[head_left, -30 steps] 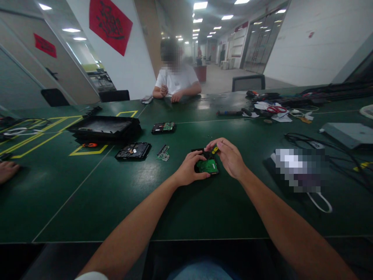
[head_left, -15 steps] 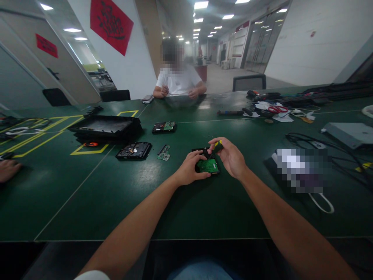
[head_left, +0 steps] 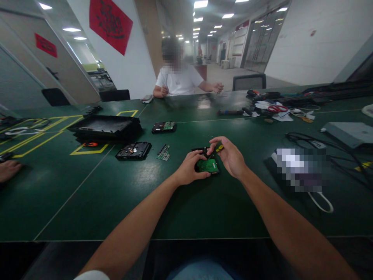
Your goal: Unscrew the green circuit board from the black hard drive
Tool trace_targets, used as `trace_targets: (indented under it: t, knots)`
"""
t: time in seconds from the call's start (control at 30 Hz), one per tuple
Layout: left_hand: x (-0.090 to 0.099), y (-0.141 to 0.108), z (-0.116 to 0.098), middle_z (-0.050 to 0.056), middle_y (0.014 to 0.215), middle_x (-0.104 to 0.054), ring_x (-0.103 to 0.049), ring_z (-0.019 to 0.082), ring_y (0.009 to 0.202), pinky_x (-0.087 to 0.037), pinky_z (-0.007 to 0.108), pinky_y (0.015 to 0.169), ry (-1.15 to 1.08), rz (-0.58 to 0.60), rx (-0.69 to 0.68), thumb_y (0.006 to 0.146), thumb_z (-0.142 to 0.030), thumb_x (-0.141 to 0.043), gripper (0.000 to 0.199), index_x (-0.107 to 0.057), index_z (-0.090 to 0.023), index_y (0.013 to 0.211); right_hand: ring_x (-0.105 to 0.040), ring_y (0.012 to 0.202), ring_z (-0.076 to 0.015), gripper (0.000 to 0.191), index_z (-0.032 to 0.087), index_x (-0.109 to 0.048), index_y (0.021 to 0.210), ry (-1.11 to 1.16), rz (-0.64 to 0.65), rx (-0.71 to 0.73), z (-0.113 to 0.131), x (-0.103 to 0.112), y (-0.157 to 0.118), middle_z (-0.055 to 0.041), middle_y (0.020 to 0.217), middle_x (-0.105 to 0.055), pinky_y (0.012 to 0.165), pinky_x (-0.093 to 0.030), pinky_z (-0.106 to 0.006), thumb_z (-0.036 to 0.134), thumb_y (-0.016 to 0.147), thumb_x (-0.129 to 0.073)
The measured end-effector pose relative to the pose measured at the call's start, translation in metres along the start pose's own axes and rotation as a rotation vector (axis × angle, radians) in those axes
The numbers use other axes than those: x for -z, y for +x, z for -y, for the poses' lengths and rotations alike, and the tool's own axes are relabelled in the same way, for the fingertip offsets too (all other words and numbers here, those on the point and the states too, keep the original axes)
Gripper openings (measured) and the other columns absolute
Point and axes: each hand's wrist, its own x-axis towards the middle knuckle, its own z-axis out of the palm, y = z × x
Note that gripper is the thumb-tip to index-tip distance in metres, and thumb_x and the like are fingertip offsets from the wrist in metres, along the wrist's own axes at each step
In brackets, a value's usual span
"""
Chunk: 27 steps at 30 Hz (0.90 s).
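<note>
A hard drive with a green circuit board [head_left: 207, 166] lies on the green table [head_left: 186, 217] in front of me. My left hand [head_left: 192, 167] grips its left side, with thumb along the near edge and fingers over the top. Over the drive's right side, my right hand [head_left: 230, 157] holds a small screwdriver with a yellow and black handle [head_left: 219, 148], mostly hidden by the fingers. Left of my hands lie a loose circuit board [head_left: 164, 153] and a black drive [head_left: 134, 150]. Another drive [head_left: 163, 127] with a partly green underside lies farther back.
Black trays [head_left: 106, 126] stand at the left. A person in a white shirt [head_left: 179, 81] sits opposite, and another person's hand [head_left: 10, 170] rests at the left edge. Rightward are a pixelated object [head_left: 301, 169], cables, a grey box [head_left: 351, 134] and red scissors [head_left: 277, 109].
My right hand has shifted slightly and its fingers now cover more of the screwdriver handle. The person opposite has stretched one arm out toward the right. My left hand stays on the drive.
</note>
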Motion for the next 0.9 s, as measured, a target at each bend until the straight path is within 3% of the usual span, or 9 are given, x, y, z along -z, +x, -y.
trace_targets:
  t: [0.13,0.43,0.6,0.77,0.9]
  knots:
    - [0.0001,0.0003,0.0009,0.015,0.157,-0.048,-0.038,0.035,0.151,-0.034,0.057,0.125,0.004,0.000,-0.003,0.075,-0.048,-0.090,0.065,-0.065,-0.025,0.130,-0.064,0.087,-0.0222,0.044,0.024,-0.075,0.111,-0.018,0.013,-0.017,0.0006,0.0008,0.0002,-0.0044,0.088,-0.066,0.091,-0.050,-0.040,0.052,0.105,-0.042]
    - [0.0002,0.0006,-0.0003,0.015,0.158,-0.047,-0.038,0.037,0.152,-0.032,0.059,0.125,-0.008,-0.005,-0.012,0.073,-0.048,-0.091,0.067,-0.064,-0.026,0.131,-0.063,0.096,-0.0194,0.024,0.027,-0.075,0.112,-0.119,-0.034,-0.022,0.0026,0.0007,-0.0005,-0.0024,0.097,-0.068,0.090,-0.049,-0.035,0.042,0.100,-0.062]
    - [0.0004,0.0002,-0.0013,0.015,0.158,-0.048,-0.038,0.037,0.152,-0.034,0.061,0.124,-0.015,-0.001,0.014,0.073,-0.047,-0.091,0.066,-0.065,-0.027,0.131,-0.067,0.100,-0.0219,0.020,0.025,-0.071,0.098,-0.025,-0.038,-0.050,0.0040,-0.0016,-0.0010,-0.0040,0.101,-0.070,0.098,-0.050,-0.040,0.045,0.096,-0.066]
    - [0.0011,0.0005,-0.0020,0.015,0.157,-0.049,-0.039,0.036,0.151,-0.034,0.057,0.125,-0.007,-0.006,-0.017,0.074,-0.046,-0.091,0.065,-0.065,-0.025,0.130,-0.065,0.083,-0.0208,0.024,0.026,-0.068,0.101,0.059,-0.038,-0.046,0.0035,-0.0050,-0.0008,-0.0014,0.084,-0.066,0.089,-0.051,-0.040,0.048,0.099,-0.059]
    - [0.0013,0.0007,-0.0025,0.015,0.157,-0.049,-0.039,0.035,0.151,-0.034,0.057,0.125,-0.007,-0.008,-0.027,0.075,-0.046,-0.091,0.065,-0.064,-0.024,0.130,-0.062,0.081,-0.0208,0.038,0.024,-0.073,0.107,0.053,-0.042,-0.032,0.0044,-0.0066,-0.0007,-0.0026,0.083,-0.063,0.087,-0.050,-0.039,0.051,0.103,-0.046]
